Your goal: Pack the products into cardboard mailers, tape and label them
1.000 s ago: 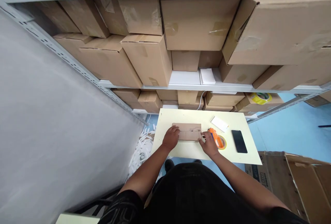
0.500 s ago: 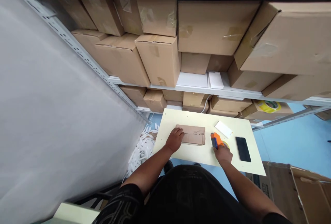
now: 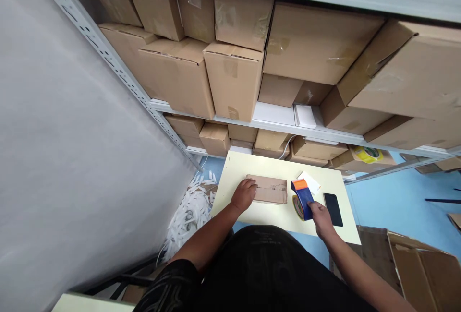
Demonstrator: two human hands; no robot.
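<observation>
A small flat cardboard box (image 3: 269, 189) lies on the pale yellow table (image 3: 259, 213). My left hand (image 3: 244, 195) rests on the box's left end, fingers curled over it. My right hand (image 3: 320, 216) grips an orange and blue tape dispenser (image 3: 302, 196) with a yellow tape roll, lifted and tilted just right of the box.
A black phone (image 3: 333, 209) and a white card (image 3: 310, 180) lie on the table's right part. Metal shelves (image 3: 273, 122) behind hold several cardboard boxes. White paper strips (image 3: 190, 206) litter the blue floor at left. Open cartons (image 3: 421, 266) stand at the right.
My right hand left the box's right end, took hold of the tape dispenser and raised it upright. My left hand stayed on the box.
</observation>
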